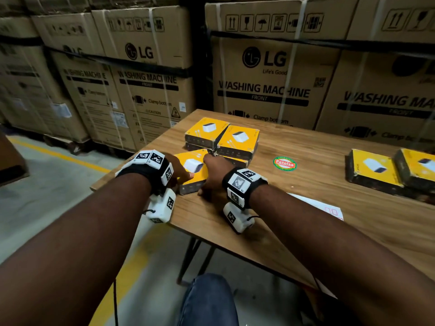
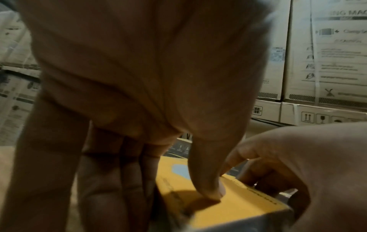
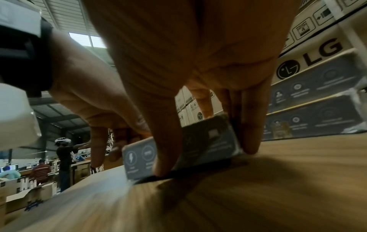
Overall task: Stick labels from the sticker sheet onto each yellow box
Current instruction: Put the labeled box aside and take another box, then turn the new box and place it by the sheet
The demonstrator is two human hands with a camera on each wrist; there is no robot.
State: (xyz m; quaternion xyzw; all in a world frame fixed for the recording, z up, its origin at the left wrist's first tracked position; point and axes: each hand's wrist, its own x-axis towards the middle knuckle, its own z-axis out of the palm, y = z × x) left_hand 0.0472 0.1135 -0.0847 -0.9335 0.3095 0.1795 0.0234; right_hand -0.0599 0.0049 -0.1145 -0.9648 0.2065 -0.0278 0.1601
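Currently we are at the box-handling stage of the labelling cycle, not at the peeling stage. Both hands are on one yellow box (image 1: 191, 170) that lies near the left front corner of the wooden table (image 1: 306, 184), just in front of a stack of four more yellow boxes (image 1: 222, 137).

Our left hand (image 1: 176, 169) lies over the box's left side. In the left wrist view its thumb (image 2: 206, 177) presses down on the yellow top face, while the other fingers (image 2: 111, 180) hang straight and close together along the left edge. Our right hand (image 1: 213, 175) takes the right side: in the right wrist view the thumb (image 3: 166, 149) runs down the grey side panel (image 3: 139, 160) nearest the camera, and the other fingers (image 3: 248, 133) curl behind the far end, so the box is pinched lengthwise. That panel appears tilted against the table in that view; whether the box is off the surface, we cannot tell.

No label is visible on this box's top face, and neither hand holds a sticker. We judge that the box is being drawn out of the group for labelling.

The sticker sheet (image 1: 329, 209) lies flat on the table behind the right forearm, partly hidden by it. Two further yellow boxes (image 1: 374, 167) sit well apart at the right edge. A round red and green sticker (image 1: 284, 164) is on the table surface between the groups.

The next move calls for a free right hand to reach the sheet, while the left steadies the box.
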